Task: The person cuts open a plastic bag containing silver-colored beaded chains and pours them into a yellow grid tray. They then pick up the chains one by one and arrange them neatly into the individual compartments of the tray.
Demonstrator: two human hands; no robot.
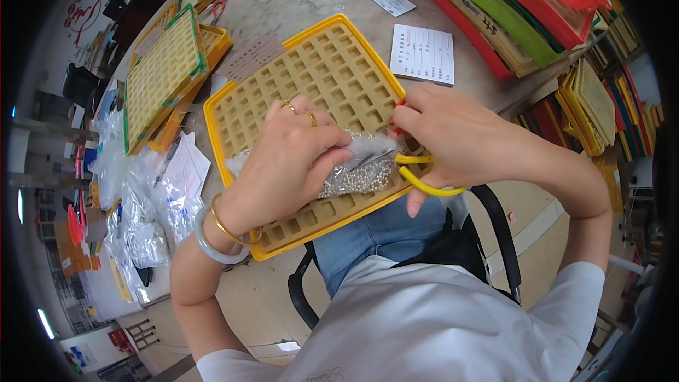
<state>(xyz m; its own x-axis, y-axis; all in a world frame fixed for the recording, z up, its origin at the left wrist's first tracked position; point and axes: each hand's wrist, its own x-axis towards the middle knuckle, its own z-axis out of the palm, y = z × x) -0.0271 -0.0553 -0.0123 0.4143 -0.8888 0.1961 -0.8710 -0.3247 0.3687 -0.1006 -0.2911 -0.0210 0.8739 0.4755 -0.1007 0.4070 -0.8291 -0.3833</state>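
Left hand (293,152) and right hand (453,131) at work above a tray. The fingers and thumb of the left hand are closed in a pinch on a clear plastic bag (364,145), in which many small silvery beads (361,182) are contained. In the right hand a pair of scissors (437,189) is gripped; a yellow loop is seen below the palm, a red part shows beside the fingers, and a metal blade is directed at the bag. Whether the plastic is cut through cannot be told. Two rings are worn on the left hand, and a gold bangle (225,223) and a pale bangle (212,246) on its wrist.

The bag is stretched along the near edge of the yellow-rimmed tray (318,71), across the square recesses of its beige insert. The tray is set at a slant, its near edge above the lap and its far corner on the tabletop (297,0).

Beside the tray's right edge a white printed card (422,54) is laid, with a small white packet (393,3) beyond it. Toward the tabletop's right edge, red and green trays (481,10) are stacked. At the left side a green-edged tray (163,74) is propped on others, and nearer, clear plastic bags (145,219) are heaped beside a white paper sheet (185,170).
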